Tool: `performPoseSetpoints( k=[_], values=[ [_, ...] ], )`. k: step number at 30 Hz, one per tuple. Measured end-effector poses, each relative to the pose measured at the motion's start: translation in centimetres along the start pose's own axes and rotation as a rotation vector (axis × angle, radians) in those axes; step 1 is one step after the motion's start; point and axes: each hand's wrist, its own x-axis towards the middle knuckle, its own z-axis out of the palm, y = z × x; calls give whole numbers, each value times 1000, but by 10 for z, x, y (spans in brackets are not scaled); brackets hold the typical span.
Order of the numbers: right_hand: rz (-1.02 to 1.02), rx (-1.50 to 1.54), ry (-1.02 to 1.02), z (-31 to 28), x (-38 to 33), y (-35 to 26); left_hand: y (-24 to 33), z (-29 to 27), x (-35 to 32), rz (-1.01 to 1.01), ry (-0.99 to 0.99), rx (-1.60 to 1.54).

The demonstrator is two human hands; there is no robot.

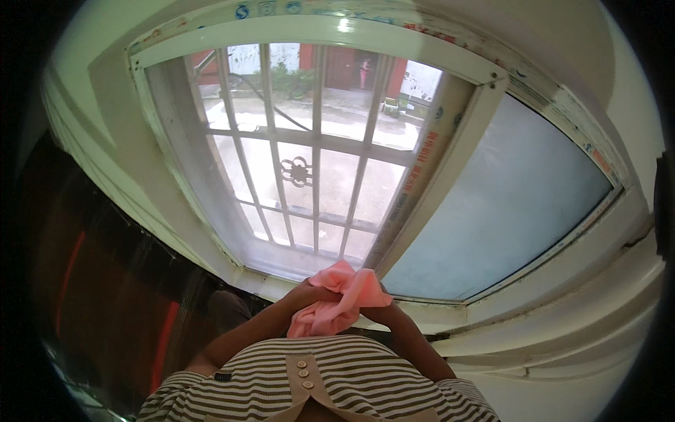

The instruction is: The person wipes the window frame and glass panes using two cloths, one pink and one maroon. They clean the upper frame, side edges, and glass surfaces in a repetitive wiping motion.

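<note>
A crumpled pink cloth is bunched up in front of my chest, just short of the window sill. My left hand is closed on its left side, with the fingers partly buried in the folds. On the other side, my right hand grips the cloth from the right. Most of its fingers are hidden behind the fabric. One loose fold hangs over toward the right hand.
Ahead is a white-framed window with metal bars across its left part. A frosted pane fills the right. Dark, glossy panelling with red streaks stands at left; pale ridged moulding runs along the lower right.
</note>
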Motion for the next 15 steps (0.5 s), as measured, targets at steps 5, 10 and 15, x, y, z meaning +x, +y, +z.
performPoseSetpoints(
  k=[5, 10, 15],
  values=[
    [-307, 92, 85, -2, -18, 12, -8, 2, 7, -22, 80, -95],
    [-306, -86, 128, -14, -40, -8, -8, 8, 8, -45, 144, -177],
    [-490, -41, 58, 8, -35, -34, -6, 22, 10, -11, 97, -25]
  ],
)
